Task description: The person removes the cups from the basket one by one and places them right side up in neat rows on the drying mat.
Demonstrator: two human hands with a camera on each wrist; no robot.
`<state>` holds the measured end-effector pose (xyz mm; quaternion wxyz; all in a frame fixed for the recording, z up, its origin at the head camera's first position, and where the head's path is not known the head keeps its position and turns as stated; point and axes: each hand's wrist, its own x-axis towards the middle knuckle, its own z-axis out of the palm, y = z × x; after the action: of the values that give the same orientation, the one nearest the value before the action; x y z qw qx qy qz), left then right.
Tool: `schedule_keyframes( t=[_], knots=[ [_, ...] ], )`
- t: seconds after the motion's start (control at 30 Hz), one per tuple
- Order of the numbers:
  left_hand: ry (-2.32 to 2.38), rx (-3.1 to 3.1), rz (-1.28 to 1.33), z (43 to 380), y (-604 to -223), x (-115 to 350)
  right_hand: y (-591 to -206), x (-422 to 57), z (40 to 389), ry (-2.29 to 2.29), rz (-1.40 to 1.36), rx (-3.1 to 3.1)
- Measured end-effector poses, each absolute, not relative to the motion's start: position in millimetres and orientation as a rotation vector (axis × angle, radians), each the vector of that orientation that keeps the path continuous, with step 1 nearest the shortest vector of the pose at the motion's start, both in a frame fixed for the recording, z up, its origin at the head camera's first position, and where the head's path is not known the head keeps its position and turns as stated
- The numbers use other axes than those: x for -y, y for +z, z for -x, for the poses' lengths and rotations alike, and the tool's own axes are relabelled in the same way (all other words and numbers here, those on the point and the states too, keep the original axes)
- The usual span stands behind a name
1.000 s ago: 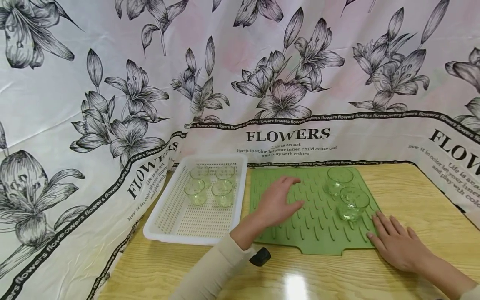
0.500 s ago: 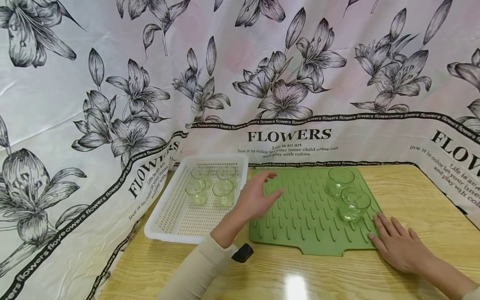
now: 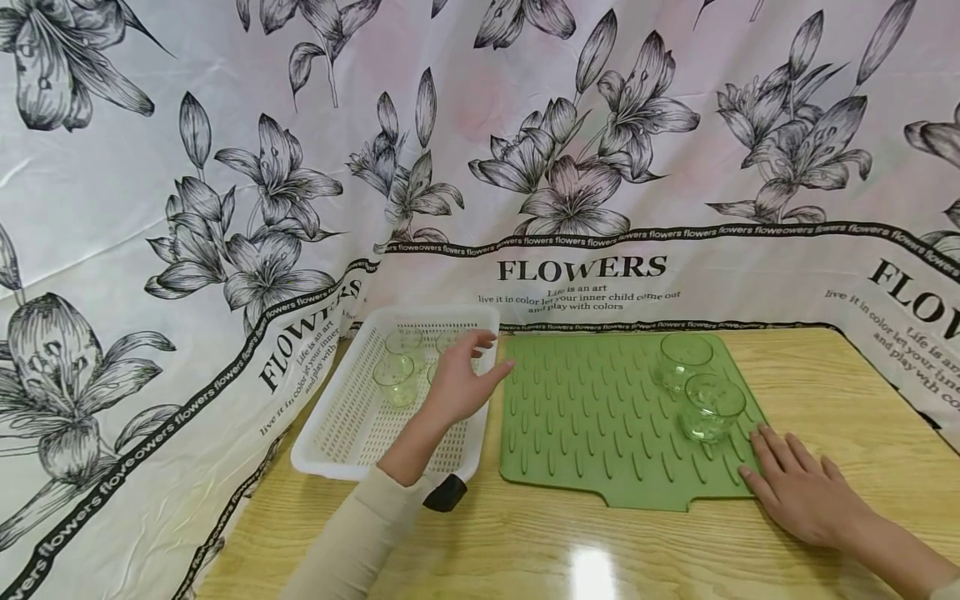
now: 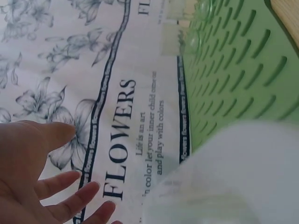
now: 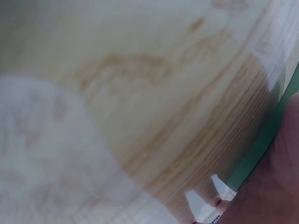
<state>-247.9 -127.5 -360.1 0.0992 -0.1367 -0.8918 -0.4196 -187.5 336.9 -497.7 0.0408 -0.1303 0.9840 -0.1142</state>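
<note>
My left hand hovers above the right side of a white plastic basket, fingers apart and loosely bent, holding nothing. Inside the basket stand several clear green-tinted glasses; the front left glass shows plainly, while those on the right are partly hidden behind the hand. In the left wrist view the same hand has spread fingers. My right hand rests flat on the table, fingertips at the right edge of a green ridged mat. Two similar glasses, a rear glass and a front glass, stand on the mat's right side.
The wooden table runs around the basket and mat. A white curtain printed with flowers hangs right behind both and along the left side. A dark object sits at my left wrist.
My left hand has moved left from over the mat to over the basket, still holding nothing. The right hand has stayed in place. The glasses have not moved.
</note>
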Motion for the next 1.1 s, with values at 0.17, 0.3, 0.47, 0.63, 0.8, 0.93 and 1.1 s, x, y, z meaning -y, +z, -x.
schedule_keyframes(
  t=[0.17,0.3,0.47,0.63,0.8,0.93,1.1],
  knots=[
    [-1.256,2.624,0.275,251.3,-359.1,144.0,-496.3,-336.6,187.6,-0.363,0.398,-3.009],
    [-1.265,2.645,0.162,256.7,-357.1,155.5,-495.3,-337.1,188.4,-0.345,0.406,-3.016],
    [-1.364,2.669,0.033,266.0,-354.7,167.0,-494.4,-338.0,189.5,-0.328,0.413,-3.013],
    [-1.55,2.671,0.004,276.3,-359.9,179.7,-495.2,-338.1,189.6,-0.328,0.413,-3.011],
    [-1.711,2.668,-0.032,284.6,-370.1,191.6,-495.1,-337.0,188.2,-0.337,0.41,-3.008],
    [-1.74,2.69,-0.09,288.2,-377.2,197.5,-495.3,-336.4,187.5,-0.333,0.413,-3.012],
    [-1.7,2.757,-0.159,292.1,-383.3,201.2,-496.2,-336.2,187.2,-0.333,0.415,-3.015]
  ],
)
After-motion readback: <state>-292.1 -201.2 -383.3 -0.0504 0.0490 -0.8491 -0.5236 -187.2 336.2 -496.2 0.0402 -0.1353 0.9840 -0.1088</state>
